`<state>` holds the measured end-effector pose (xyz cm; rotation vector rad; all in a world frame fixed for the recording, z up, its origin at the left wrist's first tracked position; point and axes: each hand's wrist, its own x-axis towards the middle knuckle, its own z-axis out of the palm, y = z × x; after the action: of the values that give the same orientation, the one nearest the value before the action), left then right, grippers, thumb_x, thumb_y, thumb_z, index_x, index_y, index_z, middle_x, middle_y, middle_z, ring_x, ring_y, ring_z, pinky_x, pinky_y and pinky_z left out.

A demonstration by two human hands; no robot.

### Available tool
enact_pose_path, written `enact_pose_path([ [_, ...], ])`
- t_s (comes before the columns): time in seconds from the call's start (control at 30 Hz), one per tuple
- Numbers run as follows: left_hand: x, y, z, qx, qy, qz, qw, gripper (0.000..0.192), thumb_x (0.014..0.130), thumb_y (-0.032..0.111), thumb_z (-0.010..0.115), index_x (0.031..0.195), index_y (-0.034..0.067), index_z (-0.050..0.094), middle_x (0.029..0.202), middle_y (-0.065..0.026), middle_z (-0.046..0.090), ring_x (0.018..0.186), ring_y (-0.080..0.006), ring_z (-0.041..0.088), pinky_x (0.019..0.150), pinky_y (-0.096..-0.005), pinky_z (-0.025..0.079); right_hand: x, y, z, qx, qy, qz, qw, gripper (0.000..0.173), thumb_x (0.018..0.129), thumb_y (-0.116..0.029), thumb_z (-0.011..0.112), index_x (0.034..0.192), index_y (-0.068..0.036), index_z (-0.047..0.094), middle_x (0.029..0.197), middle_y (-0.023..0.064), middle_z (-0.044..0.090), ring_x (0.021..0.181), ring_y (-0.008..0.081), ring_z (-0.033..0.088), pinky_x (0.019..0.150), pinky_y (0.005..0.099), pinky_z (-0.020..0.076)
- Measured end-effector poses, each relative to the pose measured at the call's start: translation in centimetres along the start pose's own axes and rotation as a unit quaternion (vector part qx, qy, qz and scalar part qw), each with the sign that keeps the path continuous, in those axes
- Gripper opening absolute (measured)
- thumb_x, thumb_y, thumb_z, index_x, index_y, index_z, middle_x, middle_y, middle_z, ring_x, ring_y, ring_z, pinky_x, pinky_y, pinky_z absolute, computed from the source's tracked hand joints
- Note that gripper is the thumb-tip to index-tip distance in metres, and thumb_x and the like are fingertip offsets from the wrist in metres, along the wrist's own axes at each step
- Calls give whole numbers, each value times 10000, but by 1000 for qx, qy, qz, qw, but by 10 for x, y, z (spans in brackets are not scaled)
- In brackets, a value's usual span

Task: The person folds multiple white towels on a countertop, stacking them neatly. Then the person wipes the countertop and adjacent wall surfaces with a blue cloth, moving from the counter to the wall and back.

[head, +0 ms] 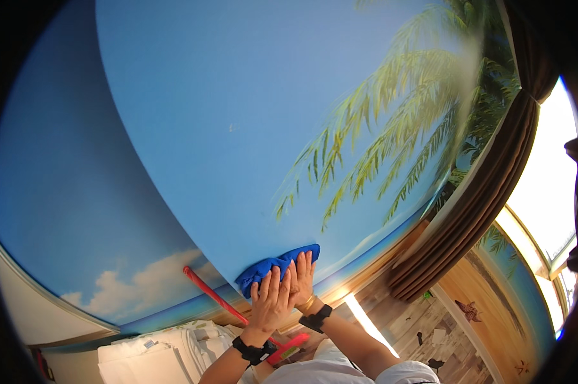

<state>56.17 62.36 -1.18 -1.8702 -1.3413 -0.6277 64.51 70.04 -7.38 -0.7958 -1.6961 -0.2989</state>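
Note:
A folded blue cloth [269, 271] lies flat against a wall printed with sky and palm fronds [250, 144]. My left hand [272, 297] presses on the cloth with its fingers pointing up. Beside it, partly overlapping, my right hand [302, 278] also presses on the cloth. Both wrists wear black bands, and a gold-coloured bracelet circles the right one. The palms and the underside of the cloth are hidden.
A red pole [214, 295] leans near the wall corner, left of my hands. Folded white linens [164, 353] are stacked at the lower left. A brown curtain [466, 240] hangs by a bright window at right. Small dark objects and debris lie on the wood-patterned floor [413, 331].

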Motion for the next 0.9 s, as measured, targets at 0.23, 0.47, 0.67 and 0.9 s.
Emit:
enact_pose_path([
  [0.23,91,-34,-37,-42,21,-51,998,397,876,320,504,1218,128,564,1315,-61,492,1247,-240,419,1062,-567,-27,116,15,-31,14,3,20,1000,479,886,-339,464,1277,-62,488,1391,194,366,1307,406,292,1044,519,174],
  [0.47,58,-13,-5,34,35,34,998,401,852,335,531,1217,171,566,1325,-98,471,1231,-259,415,1051,-580,21,52,35,-10,1,78,-5,997,463,882,-355,475,1250,-75,504,1384,198,368,1304,414,288,1057,538,138],
  [0.67,41,17,17,7,-61,48,997,496,869,378,486,1306,143,470,1401,-119,374,1284,-279,343,1014,-628,-36,17,41,-24,63,15,95,993,523,861,-271,536,1329,-90,390,1429,215,275,1327,446,215,1023,582,193],
  [0.9,113,-1,-6,-46,6,-94,994,512,917,461,397,1280,115,501,1393,-163,376,1321,-337,276,1023,-608,-82,137,46,-39,2,42,32,999,439,849,-256,532,1260,-103,502,1384,149,393,1299,351,333,1047,486,195],
])
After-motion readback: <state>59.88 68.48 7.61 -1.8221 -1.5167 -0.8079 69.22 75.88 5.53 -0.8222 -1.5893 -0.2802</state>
